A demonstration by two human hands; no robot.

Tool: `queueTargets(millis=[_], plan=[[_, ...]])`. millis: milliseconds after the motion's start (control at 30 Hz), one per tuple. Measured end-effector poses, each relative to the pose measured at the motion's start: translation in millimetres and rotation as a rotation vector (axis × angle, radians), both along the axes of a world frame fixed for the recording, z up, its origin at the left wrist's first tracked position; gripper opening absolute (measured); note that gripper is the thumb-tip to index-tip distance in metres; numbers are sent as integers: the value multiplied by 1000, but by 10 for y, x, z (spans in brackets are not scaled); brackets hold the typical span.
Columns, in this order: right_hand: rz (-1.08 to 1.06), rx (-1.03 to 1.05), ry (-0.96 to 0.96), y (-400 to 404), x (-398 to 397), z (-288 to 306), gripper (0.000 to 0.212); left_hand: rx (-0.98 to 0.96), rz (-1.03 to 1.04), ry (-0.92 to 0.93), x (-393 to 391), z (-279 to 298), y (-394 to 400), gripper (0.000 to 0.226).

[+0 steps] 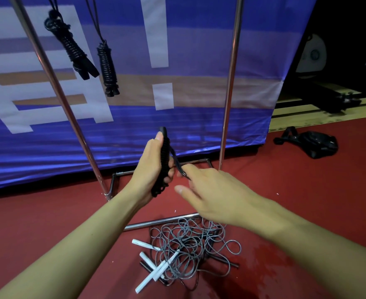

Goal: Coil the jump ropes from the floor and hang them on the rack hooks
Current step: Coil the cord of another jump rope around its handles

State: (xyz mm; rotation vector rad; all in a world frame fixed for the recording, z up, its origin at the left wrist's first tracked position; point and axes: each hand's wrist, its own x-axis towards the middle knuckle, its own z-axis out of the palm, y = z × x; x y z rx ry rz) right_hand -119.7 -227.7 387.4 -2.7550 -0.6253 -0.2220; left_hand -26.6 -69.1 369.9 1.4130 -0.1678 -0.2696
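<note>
Between the rack's steel poles [229, 87], my left grip [149, 169] clenches a black rope bundle [165, 160] upright so its wraps stay tight. My right grip [212, 190] pinches the loose tail [178, 166], probably to tuck it. Two coiled ropes [106, 67] already hang above; grey ropes [190, 244] with white handles lie tangled on the floor [37, 223].

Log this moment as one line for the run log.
left hand grips black rope bundle | right hand pinches its loose end | two bundles hung | tangled ropes on floor
</note>
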Motion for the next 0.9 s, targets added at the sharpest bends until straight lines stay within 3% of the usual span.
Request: queueTargets(millis=[100,233,333,433,633,767,900], plan=[[-20,139,0,102,21,-58,29,-18,-2,-33,-4,-34,-21,74],[-93,173,-52,17,85,-51,28,-91,-41,-19,12,-2,45,56],[-170,264,-45,-215,189,59,23,-68,-52,-34,42,-8,122,59],[-179,274,-18,-407,224,152,17,37,-42,-86,59,-25,169,56],[-174,143,-111,-475,169,297,17,378,-47,-299,39,-12,171,14],[-16,-171,-192,-374,64,374,19,713,-70,-503,60,-68,141,32],[5,-112,-199,-455,109,354,20,857,-144,-545,28,-1,197,31]])
